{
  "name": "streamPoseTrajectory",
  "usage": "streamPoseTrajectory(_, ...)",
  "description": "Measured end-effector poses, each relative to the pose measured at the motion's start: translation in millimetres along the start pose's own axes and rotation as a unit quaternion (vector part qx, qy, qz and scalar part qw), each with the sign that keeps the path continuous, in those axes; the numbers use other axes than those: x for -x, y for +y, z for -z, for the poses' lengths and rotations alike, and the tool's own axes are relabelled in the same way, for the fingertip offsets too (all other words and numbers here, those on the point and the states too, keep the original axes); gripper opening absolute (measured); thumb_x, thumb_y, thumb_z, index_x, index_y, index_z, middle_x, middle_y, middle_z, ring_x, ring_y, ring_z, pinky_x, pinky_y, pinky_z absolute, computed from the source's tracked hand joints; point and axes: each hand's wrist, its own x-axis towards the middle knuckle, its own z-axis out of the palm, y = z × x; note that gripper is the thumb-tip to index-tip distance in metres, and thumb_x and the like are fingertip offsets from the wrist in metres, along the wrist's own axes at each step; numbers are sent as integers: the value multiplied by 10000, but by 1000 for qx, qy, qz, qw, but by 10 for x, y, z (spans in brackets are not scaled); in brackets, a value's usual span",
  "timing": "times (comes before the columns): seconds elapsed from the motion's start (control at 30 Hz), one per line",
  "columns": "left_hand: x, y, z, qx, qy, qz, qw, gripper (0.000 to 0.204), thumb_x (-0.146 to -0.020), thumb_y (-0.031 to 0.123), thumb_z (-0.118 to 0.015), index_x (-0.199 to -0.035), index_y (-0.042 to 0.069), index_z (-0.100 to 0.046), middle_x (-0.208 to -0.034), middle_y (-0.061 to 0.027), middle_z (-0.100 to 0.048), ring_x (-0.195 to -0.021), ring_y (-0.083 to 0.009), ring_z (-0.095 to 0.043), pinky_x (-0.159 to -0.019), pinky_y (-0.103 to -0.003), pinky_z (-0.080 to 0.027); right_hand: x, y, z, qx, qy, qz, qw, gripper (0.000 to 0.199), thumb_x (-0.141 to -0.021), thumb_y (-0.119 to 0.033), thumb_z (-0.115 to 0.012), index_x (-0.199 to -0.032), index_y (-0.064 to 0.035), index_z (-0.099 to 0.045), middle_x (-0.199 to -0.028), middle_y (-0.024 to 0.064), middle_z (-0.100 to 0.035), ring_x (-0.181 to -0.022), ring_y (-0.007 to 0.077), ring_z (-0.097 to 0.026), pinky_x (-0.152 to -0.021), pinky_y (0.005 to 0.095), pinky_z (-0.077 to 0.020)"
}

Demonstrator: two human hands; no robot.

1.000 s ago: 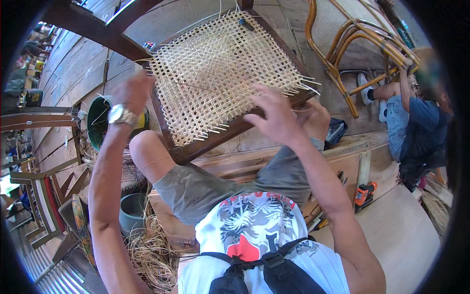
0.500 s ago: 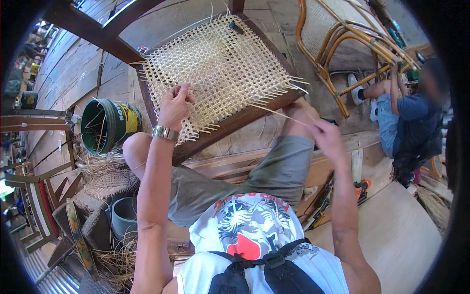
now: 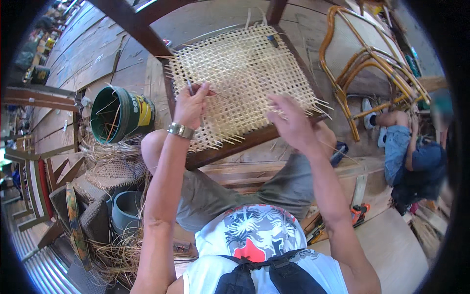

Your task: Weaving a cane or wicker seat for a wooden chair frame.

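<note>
A chair seat of pale open-weave cane (image 3: 245,73) lies in front of me within a dark wooden frame (image 3: 225,147), loose strand ends sticking out along its edges. Over its left part, my left hand (image 3: 190,105) is closed around a thin pointed tool (image 3: 215,92), mostly covered by the fingers. My right hand (image 3: 293,120), slightly blurred, is above the near right part of the weave with its fingers apart and no strand visible in them. Below the right wrist a thin cane strand (image 3: 345,154) trails off to the right. A small dark object (image 3: 272,41) rests on the seat's far right corner.
Left of the seat stands a green bucket (image 3: 110,115) with strands inside. A grey-blue pot (image 3: 128,211) and loose cane fibres (image 3: 115,255) lie nearer. A rattan chair (image 3: 364,63) is at the far right, beside a seated person (image 3: 416,157). Tools (image 3: 360,214) lie past my right knee.
My right hand has moved left from beside the seat to above the weave, and the strand it was pulling has left its fingers. My left hand stays at the left part of the seat.
</note>
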Motion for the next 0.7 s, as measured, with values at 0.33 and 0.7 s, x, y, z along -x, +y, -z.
streamPoseTrajectory(0.33, 266, 160, -39, -23, -19, 8, 1000, 160, -1003, 197, -627, -974, 45, -587, -803, -46, -705, -540, -37, -456, -478, -208, -382, -773, -106, -582, 11, -196, 159, 967, 125, -836, -20, -623, -958, -40, -633, -906, 128, -627, -886, 340, -629, -787, 423, -524)
streamPoseTrajectory(0.7, 0, 563, 316, -158, 14, -76, 984, 100, -953, 126, -679, -915, 45, -635, -814, -33, -711, -605, -45, -500, -547, -226, -402, -1144, -189, -1090, -71, -158, 177, 969, 83, -817, -22, -633, -885, -11, -586, -870, 136, -605, -856, 318, -614, -773, 437, -490)
